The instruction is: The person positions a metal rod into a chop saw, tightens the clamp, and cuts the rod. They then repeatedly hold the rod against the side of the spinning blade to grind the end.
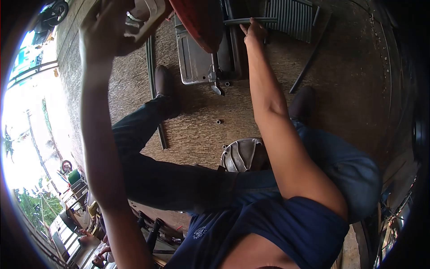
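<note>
At the upper left my left hand (105, 31) is wrapped round the pale handle (154, 20) of a cut-off saw; its fingers are partly shaded. The saw's red guard (197, 22) hangs over its grey metal base (192, 62), and a clamp (215, 76) sticks out toward me. To the right of the guard, my right hand (255, 32) grips thin grey tubes (242, 21) that lie crosswise and run in behind the guard. Where the tubes meet the blade is hidden. A row of similar grey tubes (291, 20) lies just past my right hand.
Short cut tube pieces (219, 121) lie on the rough floor. Long tubes (151, 67) run beside my left boot (164, 80), and a dark bar (309, 58) lies near my right boot (302, 102). A ribbed metal casting (242, 154) sits by my legs. People are at the lower left.
</note>
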Demonstrator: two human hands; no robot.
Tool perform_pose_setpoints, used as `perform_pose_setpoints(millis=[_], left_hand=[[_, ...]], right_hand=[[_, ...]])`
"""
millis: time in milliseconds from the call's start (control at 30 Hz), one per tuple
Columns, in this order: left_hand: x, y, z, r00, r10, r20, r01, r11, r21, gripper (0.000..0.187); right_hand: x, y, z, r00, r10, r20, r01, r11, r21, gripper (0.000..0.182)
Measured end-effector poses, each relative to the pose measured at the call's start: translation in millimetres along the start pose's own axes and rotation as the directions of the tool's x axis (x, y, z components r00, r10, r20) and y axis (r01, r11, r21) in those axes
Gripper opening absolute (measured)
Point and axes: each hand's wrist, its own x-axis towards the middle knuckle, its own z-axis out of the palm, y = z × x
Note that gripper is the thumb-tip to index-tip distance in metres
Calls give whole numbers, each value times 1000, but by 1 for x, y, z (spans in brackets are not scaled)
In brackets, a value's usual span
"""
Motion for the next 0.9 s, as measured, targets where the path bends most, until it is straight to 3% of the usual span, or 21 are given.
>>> perform_pose_setpoints(millis=[33,67,100,133,167,233,333,500,700,900], left_hand=[[-10,18,5,985,-173,11,155,852,-500,30],[-20,8,15,986,132,-99,-154,954,-257,32],[-24,33,16,986,-145,-78,104,915,-390,39],[-30,60,17,914,-406,-19,341,792,-507,47],[-36,61,22,904,-426,-29,358,793,-493,54],[-46,59,31,910,-412,-54,337,807,-485,54],[-54,60,39,921,-377,-99,291,833,-470,53],[-62,61,48,938,-313,-147,214,859,-465,50],[-70,73,46,912,-405,-65,337,831,-444,42],[-71,65,52,930,-335,-153,245,873,-421,43]], right_hand=[[0,0,-1,1000,16,3,-16,1000,-9,31],[-1,0,-2,1000,19,2,-19,1000,-7,31],[0,1,-4,999,29,35,-32,996,87,30],[3,1,-6,997,35,67,-47,982,182,29],[16,8,-11,997,37,63,-48,981,187,29],[38,22,-19,957,-12,289,-62,967,248,32],[24,14,-14,973,-5,230,-22,993,114,39],[16,12,-17,972,-8,237,-8,998,64,39],[15,13,-19,970,-22,244,25,1000,-10,39],[18,13,-20,965,-37,259,63,994,-91,40]])
